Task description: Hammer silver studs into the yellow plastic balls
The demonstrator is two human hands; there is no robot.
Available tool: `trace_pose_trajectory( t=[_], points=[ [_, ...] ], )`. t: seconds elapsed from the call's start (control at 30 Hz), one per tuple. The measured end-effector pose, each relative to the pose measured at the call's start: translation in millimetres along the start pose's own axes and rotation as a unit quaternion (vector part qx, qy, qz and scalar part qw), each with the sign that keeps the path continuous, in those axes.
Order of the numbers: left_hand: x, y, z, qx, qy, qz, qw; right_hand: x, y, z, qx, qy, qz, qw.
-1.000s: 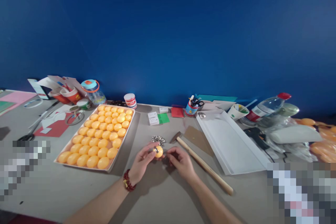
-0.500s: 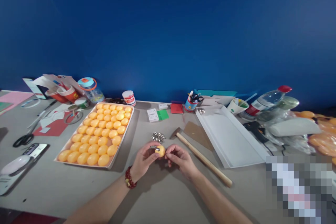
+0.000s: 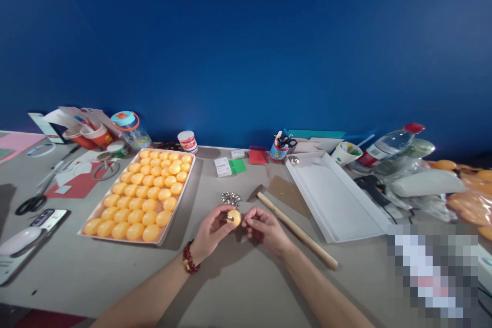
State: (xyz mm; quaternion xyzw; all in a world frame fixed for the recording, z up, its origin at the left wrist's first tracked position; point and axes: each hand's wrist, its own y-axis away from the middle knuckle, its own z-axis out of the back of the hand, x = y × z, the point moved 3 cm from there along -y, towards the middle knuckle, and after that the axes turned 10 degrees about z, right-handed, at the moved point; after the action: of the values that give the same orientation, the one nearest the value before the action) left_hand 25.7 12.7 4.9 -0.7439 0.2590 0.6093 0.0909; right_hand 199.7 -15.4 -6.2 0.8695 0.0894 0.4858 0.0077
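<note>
Between the thumb and fingers of my left hand (image 3: 212,232) is an orange ping-pong ball (image 3: 234,217) with a small shiny metal piece on its left side. Close to the ball's right side, my right hand (image 3: 265,229) has its thumb and fingertips pinched together; whatever is in that pinch is too small to make out. A pile of small shiny metal pieces (image 3: 230,198) lies just beyond my left hand. A wooden-handled hammer (image 3: 298,232) rests on the table to the right of my right hand.
A shallow box of orange balls (image 3: 165,233) stands at left, a white tray (image 3: 338,205) at right. Small white boxes (image 3: 222,167) and a pen cup (image 3: 278,152) sit behind. Scissors (image 3: 33,204) and a phone (image 3: 49,219) lie far left; a bottle (image 3: 392,146) stands right.
My right fingertips have drawn slightly away from the ball, leaving a small gap. My left hand keeps hold of the ball. The whole view has shifted slightly.
</note>
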Motion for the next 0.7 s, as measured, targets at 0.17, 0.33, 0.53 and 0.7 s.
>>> trace_pose_trajectory(
  t=[0.17, 0.33, 0.53, 0.7],
  points=[
    [-3.4, 3.1, -2.9, 0.03, 0.022, 0.012, 0.999, 1.0, -2.2, -1.9, -0.024, -0.015, -0.002, 1.0],
    [-3.4, 5.8, -4.1, 0.039, 0.028, 0.014, 0.999, -0.1, -3.0, -3.1, -0.039, -0.019, 0.01, 0.999],
    [-4.3, 6.1, -4.9, 0.038, 0.031, 0.014, 0.999, -3.4, -2.9, -3.2, -0.041, -0.02, 0.02, 0.999],
    [-4.7, 6.0, -4.8, 0.043, 0.032, 0.015, 0.998, -6.6, -3.1, -1.9, -0.049, -0.018, 0.029, 0.998]
  ],
)
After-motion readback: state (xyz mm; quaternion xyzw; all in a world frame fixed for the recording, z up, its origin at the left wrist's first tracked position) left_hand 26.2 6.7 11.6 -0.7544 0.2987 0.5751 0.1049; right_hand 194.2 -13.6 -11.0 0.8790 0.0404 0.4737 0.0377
